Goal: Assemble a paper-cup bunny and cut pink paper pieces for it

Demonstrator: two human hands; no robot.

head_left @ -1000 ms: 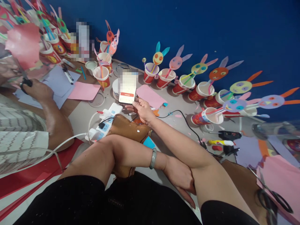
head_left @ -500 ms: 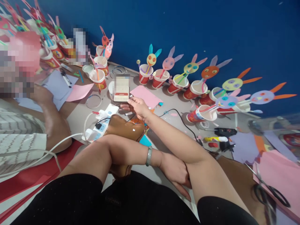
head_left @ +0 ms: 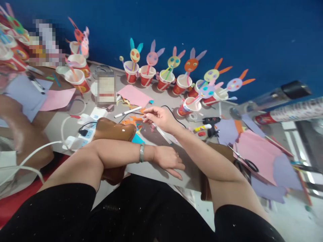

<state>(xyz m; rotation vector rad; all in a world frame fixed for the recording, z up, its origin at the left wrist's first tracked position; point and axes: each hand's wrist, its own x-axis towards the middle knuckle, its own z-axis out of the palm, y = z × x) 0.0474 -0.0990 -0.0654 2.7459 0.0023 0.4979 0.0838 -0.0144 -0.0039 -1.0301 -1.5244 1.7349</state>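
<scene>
My right hand (head_left: pixel 161 118) hovers over the table with its fingers apart and slightly bent, and nothing shows in them. Below and beside it are a white pen (head_left: pixel 128 112), orange paper scraps (head_left: pixel 132 120) and a pale strip (head_left: pixel 163 135). My left hand (head_left: pixel 168 158), with a jade bangle (head_left: pixel 141 153) on the wrist, rests near the table's front edge below my right forearm. Its fingers are loosely stretched and hold nothing. A phone-like upright thing (head_left: pixel 106 88), partly blurred, leans on a white round object behind the power strip (head_left: pixel 94 116).
Several paper cups with rabbit faces (head_left: pixel 166 80) line the blue wall. A brown cushion-like thing (head_left: pixel 114 129) lies by my left arm. Toward the right are a glue gun (head_left: pixel 212 122), scissors (head_left: pixel 248 163) and pink paper (head_left: pixel 257 151). Another person's arm (head_left: pixel 22 124) is at left.
My right hand has come away from the phone-like thing toward the right. My left hand has drawn back from under my right forearm, its fingers now visible. The view has turned rightward.
</scene>
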